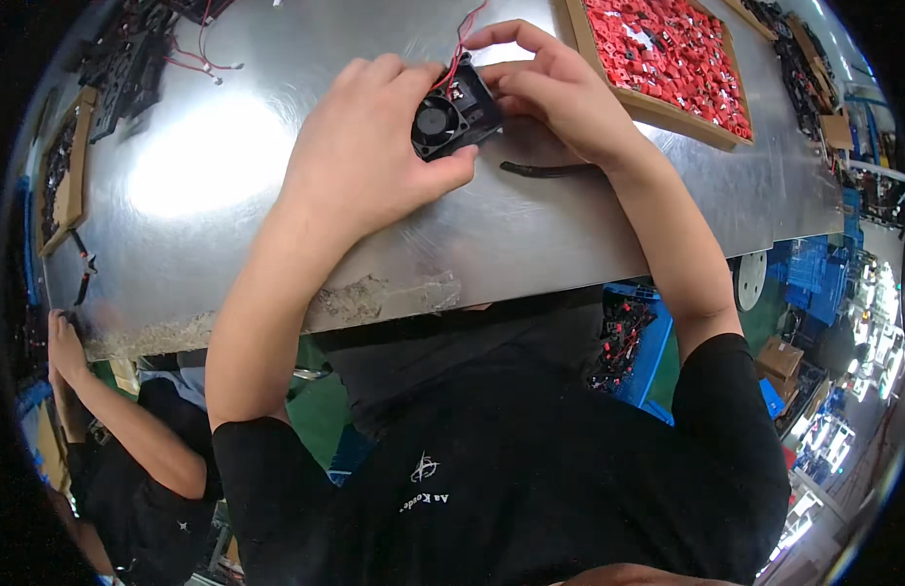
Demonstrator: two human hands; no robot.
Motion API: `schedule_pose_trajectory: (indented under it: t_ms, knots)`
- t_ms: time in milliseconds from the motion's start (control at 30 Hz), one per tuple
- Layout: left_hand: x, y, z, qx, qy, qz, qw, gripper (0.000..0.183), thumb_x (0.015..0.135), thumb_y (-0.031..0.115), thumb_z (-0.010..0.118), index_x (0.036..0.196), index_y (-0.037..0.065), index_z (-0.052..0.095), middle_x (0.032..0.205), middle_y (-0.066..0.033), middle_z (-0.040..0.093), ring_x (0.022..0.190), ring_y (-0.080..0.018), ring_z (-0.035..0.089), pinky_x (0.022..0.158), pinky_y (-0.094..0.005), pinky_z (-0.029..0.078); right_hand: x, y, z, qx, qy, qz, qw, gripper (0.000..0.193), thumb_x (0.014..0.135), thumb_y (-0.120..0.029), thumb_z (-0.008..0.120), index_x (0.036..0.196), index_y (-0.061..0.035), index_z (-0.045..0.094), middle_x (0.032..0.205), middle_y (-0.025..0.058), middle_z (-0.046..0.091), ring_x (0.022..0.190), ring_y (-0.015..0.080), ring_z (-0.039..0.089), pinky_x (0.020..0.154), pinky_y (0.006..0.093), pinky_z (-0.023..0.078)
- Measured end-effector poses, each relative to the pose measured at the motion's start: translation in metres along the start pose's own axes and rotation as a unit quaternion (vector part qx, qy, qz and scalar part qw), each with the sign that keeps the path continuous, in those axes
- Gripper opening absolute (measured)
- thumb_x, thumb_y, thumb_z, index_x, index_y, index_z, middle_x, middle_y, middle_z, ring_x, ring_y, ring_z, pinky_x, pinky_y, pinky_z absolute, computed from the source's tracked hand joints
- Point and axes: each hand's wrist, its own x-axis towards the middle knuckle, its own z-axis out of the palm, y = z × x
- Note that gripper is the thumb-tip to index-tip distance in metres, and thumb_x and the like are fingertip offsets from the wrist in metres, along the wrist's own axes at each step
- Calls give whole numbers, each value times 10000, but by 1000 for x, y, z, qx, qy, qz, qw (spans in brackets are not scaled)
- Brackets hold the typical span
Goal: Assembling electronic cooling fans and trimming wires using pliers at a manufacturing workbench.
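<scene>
Above the metal table, my left hand (369, 132) is closed around a black plastic housing with a small fan (437, 121) set in it. Its thumb presses the near edge and its fingers curl over the far left side. Red and black wires (462, 49) rise from the housing past its far edge. At the housing's right side, my right hand (560, 93) has its fingers bent against it, the index fingertip close to the wires. Part of those fingertips is hidden. A dark curved handle (545, 170) lies on the table, partly under my right wrist.
A cardboard tray (667, 114) full of small red parts stands at the far right. Black housings with wires (130, 78) lie far left, near another box (76, 176) and pliers (84, 269). A co-worker's hand (66, 347) rests at the table's left corner.
</scene>
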Motion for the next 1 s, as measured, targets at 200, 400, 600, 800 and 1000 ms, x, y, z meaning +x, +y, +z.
schedule_pose_trajectory:
  t_ms: [200,400,600,800,1000]
  knots:
    - [-1,5,-5,0,-23,-12,1000,644,745,434,809,1265,71,699,1059,-144,632,1055,-341,610,945,-443,534,-1,-2,-6,-51,85,-37,994,394,990,-136,629,1376,-65,600,1266,121,716,849,117,714,800,285,579]
    - [10,5,-11,-22,-66,119,990,669,694,412,887,1255,92,713,1072,-128,601,1041,-340,588,932,-431,510,-5,-8,-2,-13,77,-64,995,456,1036,-157,634,1439,20,513,1181,101,679,868,88,647,740,232,537]
    - [13,5,-3,-9,-42,165,985,485,695,335,877,1104,108,751,1023,-84,599,980,-306,582,877,-425,506,-22,-16,18,-403,0,-417,814,208,887,-8,708,1090,-9,754,1062,122,759,976,245,721,884,358,582]
    - [14,12,4,-20,-2,133,991,154,815,159,752,943,73,754,991,-75,609,923,-300,585,810,-413,511,-22,-24,7,-426,-22,-551,717,270,844,-11,701,1108,-10,756,1078,82,764,975,275,726,872,381,593]
    - [15,14,12,-45,-7,105,993,231,831,143,694,1028,101,807,934,-71,631,883,-293,596,792,-401,481,-41,-14,-10,-551,63,-246,795,757,789,-454,845,1374,-39,603,1174,180,693,931,312,725,801,383,588]
